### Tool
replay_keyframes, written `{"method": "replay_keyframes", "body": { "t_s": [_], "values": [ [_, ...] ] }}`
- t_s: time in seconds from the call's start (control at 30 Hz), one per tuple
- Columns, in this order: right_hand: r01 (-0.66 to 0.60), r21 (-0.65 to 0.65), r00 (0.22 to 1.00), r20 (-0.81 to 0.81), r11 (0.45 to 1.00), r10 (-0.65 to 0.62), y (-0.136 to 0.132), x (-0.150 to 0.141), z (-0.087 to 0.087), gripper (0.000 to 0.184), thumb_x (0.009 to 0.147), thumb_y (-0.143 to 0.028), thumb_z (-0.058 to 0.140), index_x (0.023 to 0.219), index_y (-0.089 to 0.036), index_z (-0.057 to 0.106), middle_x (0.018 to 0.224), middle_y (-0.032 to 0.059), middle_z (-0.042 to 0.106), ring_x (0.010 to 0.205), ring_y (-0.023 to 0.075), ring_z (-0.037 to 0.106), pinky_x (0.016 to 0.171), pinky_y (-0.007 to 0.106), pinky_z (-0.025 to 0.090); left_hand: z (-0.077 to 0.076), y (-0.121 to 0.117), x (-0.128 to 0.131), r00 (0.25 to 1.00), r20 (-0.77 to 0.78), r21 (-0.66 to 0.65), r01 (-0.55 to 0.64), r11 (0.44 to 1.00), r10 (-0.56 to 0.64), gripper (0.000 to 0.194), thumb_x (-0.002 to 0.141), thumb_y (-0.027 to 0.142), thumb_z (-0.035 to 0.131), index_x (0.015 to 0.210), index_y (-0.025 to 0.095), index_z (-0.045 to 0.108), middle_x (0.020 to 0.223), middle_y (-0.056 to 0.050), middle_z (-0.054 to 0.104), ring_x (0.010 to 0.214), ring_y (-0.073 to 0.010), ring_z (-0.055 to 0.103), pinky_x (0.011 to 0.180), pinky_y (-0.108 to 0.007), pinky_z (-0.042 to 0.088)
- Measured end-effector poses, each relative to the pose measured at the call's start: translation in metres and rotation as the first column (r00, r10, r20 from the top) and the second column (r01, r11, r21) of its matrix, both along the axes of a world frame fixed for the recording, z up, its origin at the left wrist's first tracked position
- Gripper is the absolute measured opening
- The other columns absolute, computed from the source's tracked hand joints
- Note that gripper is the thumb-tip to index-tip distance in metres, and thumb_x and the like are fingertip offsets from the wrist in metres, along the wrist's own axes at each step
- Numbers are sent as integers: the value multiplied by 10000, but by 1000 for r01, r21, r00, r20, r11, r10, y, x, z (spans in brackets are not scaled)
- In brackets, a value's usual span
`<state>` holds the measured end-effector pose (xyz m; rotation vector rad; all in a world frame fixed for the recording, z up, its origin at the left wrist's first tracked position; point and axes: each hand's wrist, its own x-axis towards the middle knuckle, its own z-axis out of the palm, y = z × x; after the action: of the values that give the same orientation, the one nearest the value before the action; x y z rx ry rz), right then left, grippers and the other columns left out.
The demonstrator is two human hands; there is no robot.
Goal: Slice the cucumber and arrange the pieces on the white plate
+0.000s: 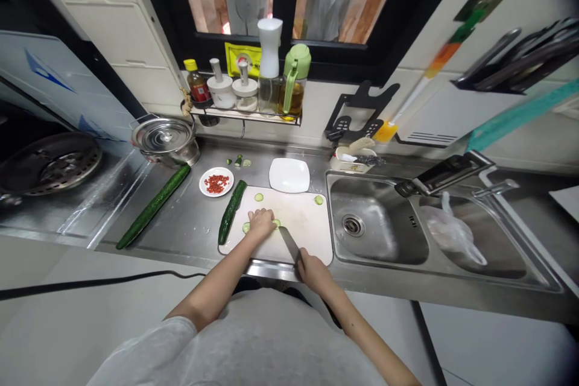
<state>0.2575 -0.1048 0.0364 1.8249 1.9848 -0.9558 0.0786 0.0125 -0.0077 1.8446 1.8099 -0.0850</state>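
Observation:
My right hand (314, 270) grips a kitchen knife (289, 243) by its handle. The blade points up and left, its tip beside the cut cucumber (277, 224) at the fingers of my left hand (261, 224). That hand is curled down over the cucumber on a white cutting board (307, 241) and hides most of it. Pale green shows on both sides of the fingers. Two loose cucumber slices (259, 197) lie toward the board's far corners. A dark green cucumber length (232, 212) rests along the board's left edge.
A whole cucumber (154, 206) lies further left, near a lidded steel pot (165, 139). Behind the board are a plate of chopped red pieces (217, 182), cucumber scraps (239, 160) and a white dish (289, 175). The sink (380, 223) adjoins on the right; a condiment rack (246, 113) hangs above.

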Motion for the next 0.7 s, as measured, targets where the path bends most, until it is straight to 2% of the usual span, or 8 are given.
{"method": "replay_keyframes", "body": {
  "t_s": [0.2,0.47,0.6,0.7],
  "values": [
    [161,72,986,-45,984,-158,1,13,-9,370,961,-194,294,1322,-125,340,980,126,675,902,207,638,710,263,340,3,-3,2,999,45,2,-7,1000,7,193,753,179,559,939,217,591,1058,-74,656,1068,-261,528,905,-410,270],
    [160,127,982,79,979,-171,10,13,-4,358,956,-196,305,1306,-156,367,944,115,677,858,208,648,669,266,322,18,-11,3,986,138,8,-92,996,90,176,815,141,478,921,233,583,978,-31,697,1033,-230,571,895,-389,280],
    [142,146,981,108,979,-159,12,15,-5,307,957,-200,305,1247,-169,400,928,109,681,845,203,648,656,264,310,25,-18,-21,961,204,-18,-188,982,188,156,823,193,508,939,261,588,995,12,708,986,-188,602,895,-362,297],
    [128,151,983,109,980,-145,13,16,-9,283,960,-212,309,1222,-175,410,929,111,681,843,208,645,649,265,309,27,-24,-50,945,184,-33,-268,963,269,143,825,238,534,950,271,594,1010,21,712,966,-172,614,884,-338,318]
  ]
}}
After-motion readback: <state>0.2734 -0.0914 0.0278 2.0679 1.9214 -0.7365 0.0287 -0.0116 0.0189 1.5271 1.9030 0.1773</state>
